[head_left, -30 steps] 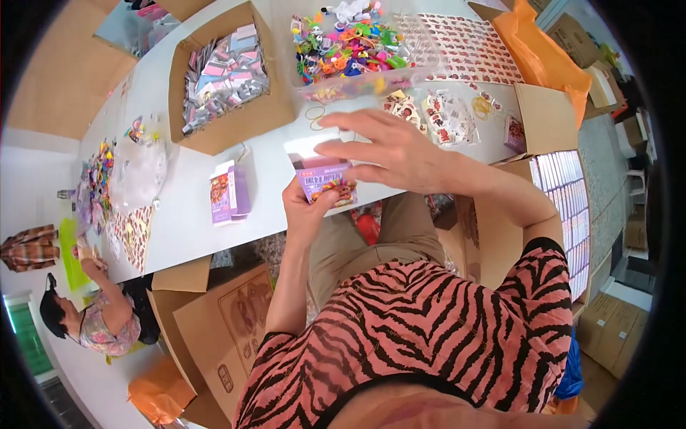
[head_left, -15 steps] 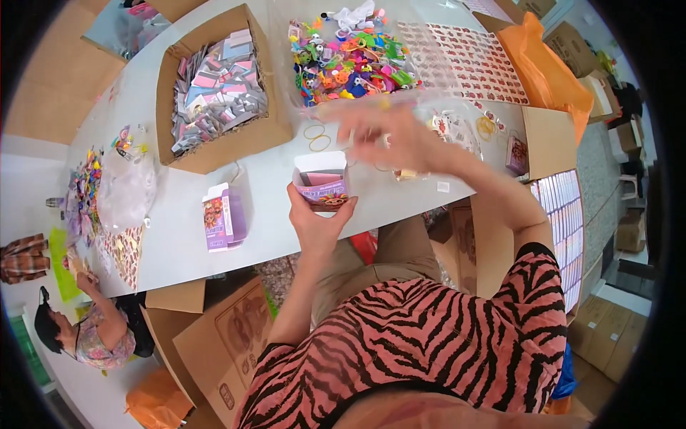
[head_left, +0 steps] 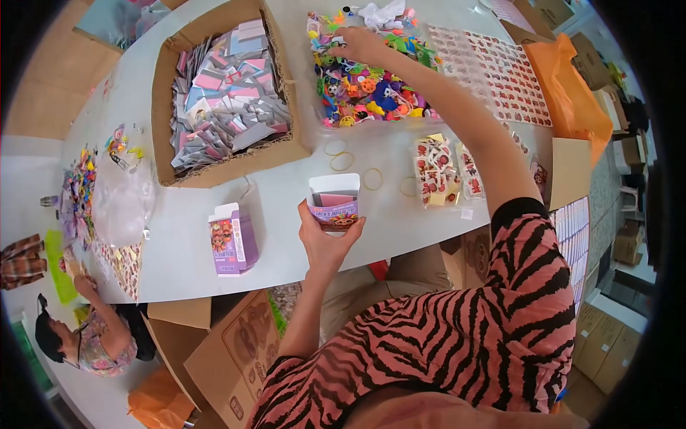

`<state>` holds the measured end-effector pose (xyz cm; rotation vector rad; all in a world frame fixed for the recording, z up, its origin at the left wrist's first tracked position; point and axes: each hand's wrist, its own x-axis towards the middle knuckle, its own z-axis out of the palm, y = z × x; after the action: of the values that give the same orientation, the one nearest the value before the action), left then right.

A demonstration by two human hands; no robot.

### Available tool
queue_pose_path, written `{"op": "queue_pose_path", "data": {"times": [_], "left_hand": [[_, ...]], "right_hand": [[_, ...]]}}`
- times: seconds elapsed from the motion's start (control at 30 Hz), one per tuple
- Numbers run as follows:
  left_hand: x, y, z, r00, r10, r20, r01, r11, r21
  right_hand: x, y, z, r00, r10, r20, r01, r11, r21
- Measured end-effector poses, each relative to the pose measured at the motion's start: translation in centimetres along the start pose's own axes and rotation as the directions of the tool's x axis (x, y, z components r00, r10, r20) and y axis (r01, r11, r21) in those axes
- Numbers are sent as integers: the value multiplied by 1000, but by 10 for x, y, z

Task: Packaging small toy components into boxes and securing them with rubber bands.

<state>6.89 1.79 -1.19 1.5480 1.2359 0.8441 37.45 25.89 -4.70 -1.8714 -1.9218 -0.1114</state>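
My left hand (head_left: 327, 242) grips a small purple carton (head_left: 336, 212) by its lower sides, near the table's front edge. The carton's top flap stands up, and a pink and grey packet (head_left: 336, 199) shows inside. At the far side, my right hand (head_left: 363, 47) reaches over a clear plastic tub (head_left: 400, 123) heaped with small colourful plastic toys (head_left: 368, 87). Its fingers are apart among the toys, with nothing visibly held. A second purple carton (head_left: 232, 242) stands open on the table, left of my left hand.
A cardboard box (head_left: 163, 118) of grey and pink packets stands at the far left. Rubber bands (head_left: 372, 179) and small picture packets (head_left: 436, 171) lie in front of the tub. Sticker sheets (head_left: 504, 79) and an orange bag (head_left: 572, 93) are at right. Another person (head_left: 100, 339) sits at left.
My right hand has moved forward from above the near table to the toys in the tub. My left hand still holds the carton, and the view has shifted slightly.
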Motion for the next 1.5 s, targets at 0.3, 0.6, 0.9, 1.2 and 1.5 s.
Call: {"op": "queue_pose_path", "data": {"times": [0.3, 0.6, 0.9, 1.2, 1.5], "left_hand": [[2, -8, 0, 999, -26, 30, 30, 993, -112], [-3, 1, -1, 995, 96, 12, -96, 995, -3], [-24, 35, 8, 984, 172, 41, -168, 983, -71], [-53, 46, 4, 963, 268, -28, -267, 963, 36], [-57, 41, 8, 936, 330, -120, -302, 931, 205]], "right_hand": [[18, 67, 7, 990, -5, 143, 19, 995, -94], [-57, -45, -165, 895, 80, 438, -428, 426, 797], [-146, -144, -243, 842, -173, 511, -407, 416, 813], [-208, -184, -229, 914, -325, 243, 108, 772, 626], [-225, -192, -222, 897, -436, 76, 374, 838, 397]]}}
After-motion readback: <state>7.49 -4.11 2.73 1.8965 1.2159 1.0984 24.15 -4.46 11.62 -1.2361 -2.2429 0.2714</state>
